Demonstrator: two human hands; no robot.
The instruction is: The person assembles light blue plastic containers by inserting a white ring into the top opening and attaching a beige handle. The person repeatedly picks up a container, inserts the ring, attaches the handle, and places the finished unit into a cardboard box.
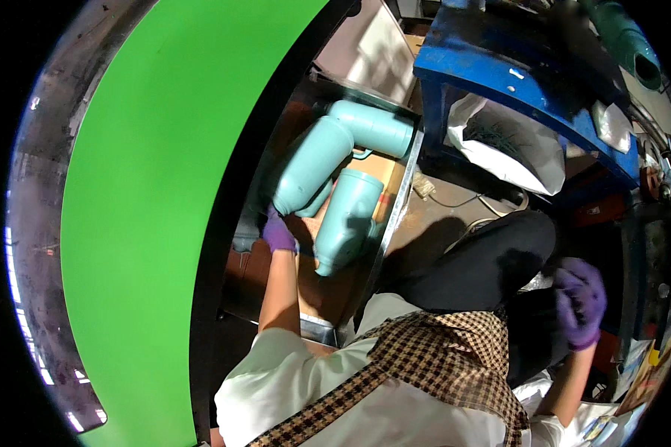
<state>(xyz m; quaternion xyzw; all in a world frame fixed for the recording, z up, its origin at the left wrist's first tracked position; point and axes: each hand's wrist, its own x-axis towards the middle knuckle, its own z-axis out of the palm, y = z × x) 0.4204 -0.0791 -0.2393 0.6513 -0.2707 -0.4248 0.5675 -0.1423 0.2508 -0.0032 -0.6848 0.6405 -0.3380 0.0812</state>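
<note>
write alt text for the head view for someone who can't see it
The purple-gloved left hand is at the near end of one of three turquoise jugs lying in a metal-edged box. The right hand, also purple-gloved, is away to the right; a bright green surface curves down the left side.

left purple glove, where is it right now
In the head view, left of centre, the left purple glove is at the lower end of the leftmost turquoise jug, within the metal-edged box.
</note>
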